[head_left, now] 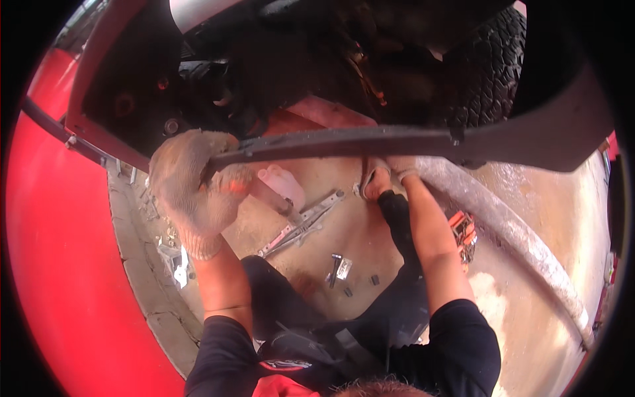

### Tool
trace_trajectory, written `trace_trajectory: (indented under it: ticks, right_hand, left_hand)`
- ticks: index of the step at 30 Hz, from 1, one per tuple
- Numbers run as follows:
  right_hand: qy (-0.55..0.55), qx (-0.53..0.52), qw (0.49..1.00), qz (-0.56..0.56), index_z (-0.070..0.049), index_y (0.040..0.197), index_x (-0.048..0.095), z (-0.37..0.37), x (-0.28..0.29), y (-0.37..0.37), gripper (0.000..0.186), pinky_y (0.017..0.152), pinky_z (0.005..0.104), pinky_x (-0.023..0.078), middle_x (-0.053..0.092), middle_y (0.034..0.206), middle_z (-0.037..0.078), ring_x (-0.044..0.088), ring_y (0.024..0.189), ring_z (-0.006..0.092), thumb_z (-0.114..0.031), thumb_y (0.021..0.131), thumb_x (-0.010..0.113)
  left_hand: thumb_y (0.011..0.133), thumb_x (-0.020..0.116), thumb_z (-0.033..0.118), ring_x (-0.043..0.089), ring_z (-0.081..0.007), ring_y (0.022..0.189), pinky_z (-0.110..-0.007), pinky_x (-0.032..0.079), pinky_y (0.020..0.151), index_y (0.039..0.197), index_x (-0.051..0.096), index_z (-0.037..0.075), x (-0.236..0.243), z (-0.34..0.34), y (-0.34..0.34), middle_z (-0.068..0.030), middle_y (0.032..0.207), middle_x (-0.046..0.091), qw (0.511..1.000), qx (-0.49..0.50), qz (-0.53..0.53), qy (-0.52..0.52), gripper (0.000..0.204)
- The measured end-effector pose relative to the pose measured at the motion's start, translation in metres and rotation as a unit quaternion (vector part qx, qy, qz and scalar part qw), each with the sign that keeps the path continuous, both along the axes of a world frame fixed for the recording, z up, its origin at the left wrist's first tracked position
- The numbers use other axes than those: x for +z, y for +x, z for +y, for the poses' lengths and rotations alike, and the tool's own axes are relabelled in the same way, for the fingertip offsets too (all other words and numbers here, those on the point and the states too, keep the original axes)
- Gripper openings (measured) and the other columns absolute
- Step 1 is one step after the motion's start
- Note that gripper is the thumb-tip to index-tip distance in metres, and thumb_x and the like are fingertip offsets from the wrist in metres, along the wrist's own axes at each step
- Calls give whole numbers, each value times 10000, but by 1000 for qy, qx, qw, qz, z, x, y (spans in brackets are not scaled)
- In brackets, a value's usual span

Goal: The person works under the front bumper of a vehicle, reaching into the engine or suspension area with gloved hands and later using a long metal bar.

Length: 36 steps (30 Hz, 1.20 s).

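Note:
My left hand (195,178), in a dirty knitted work glove, is closed round the left end of a long dark plastic panel (357,142), which looks like a car's bumper or trim piece. The panel runs across my view and widens at the right. My gloved right hand (401,165) reaches forward to just under the panel's middle, beside the upper end of a dusty grey-white strip (503,212). The panel's edge hides most of its fingers, so I cannot make out their grip. Behind the panel is a vehicle's dark underside with a knobbly tyre (493,76).
A scissor jack (301,225) lies on the concrete below, next to a pale pink plastic jug (283,184). Nearer me lie a small black tool (335,268) and little dark pieces. An orange-red object (463,230) sits right of my right forearm. Red bodywork (63,251) curves along the left.

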State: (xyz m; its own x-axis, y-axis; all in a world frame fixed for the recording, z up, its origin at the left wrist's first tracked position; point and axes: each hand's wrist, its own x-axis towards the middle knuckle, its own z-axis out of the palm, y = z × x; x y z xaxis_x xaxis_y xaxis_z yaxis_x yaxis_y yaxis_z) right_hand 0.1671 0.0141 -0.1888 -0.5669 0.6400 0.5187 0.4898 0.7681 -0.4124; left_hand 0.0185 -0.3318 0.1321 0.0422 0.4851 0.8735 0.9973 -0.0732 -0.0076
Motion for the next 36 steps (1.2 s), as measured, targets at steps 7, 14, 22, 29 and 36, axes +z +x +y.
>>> trace_trajectory:
  ticks: [7,14,22,29,36]
  right_hand:
    - [9,-120,988,95,-63,1310,672,22,-82,-45,382,1067,449,476,691,1302,160,629,1244,346,-296,1019,585]
    - [-122,-57,981,140,-48,1231,695,-12,-1,-24,441,961,543,523,703,1190,273,649,1134,479,-404,1016,547]
    - [-92,-97,990,53,-94,1204,713,-49,95,37,386,952,533,524,722,1166,237,666,1123,442,-396,994,597]
    - [238,-109,962,-79,-194,1194,737,22,127,105,311,948,487,532,742,1159,113,681,1116,363,-375,960,640]
    - [150,29,987,-52,-195,1139,728,-10,198,110,267,801,436,563,743,1035,93,706,929,381,-282,887,716]
  left_hand:
    - [814,740,460,645,-301,682,-380,494,655,817,715,22,0,10,11,-107,718,656,999,-18,0,-45,439]
    - [748,797,431,634,-299,630,-396,477,607,792,716,53,1,12,4,-89,681,630,998,-22,-18,-47,388]
    - [702,837,441,643,-266,628,-380,477,594,774,719,99,0,14,4,-56,697,657,1000,-9,3,-9,369]
    - [656,844,620,643,-278,598,-409,466,570,675,696,115,-2,17,3,-45,662,652,999,-11,22,29,527]
    - [654,856,594,645,-274,608,-400,475,568,685,704,115,-5,18,1,-48,654,639,997,-20,28,62,503]
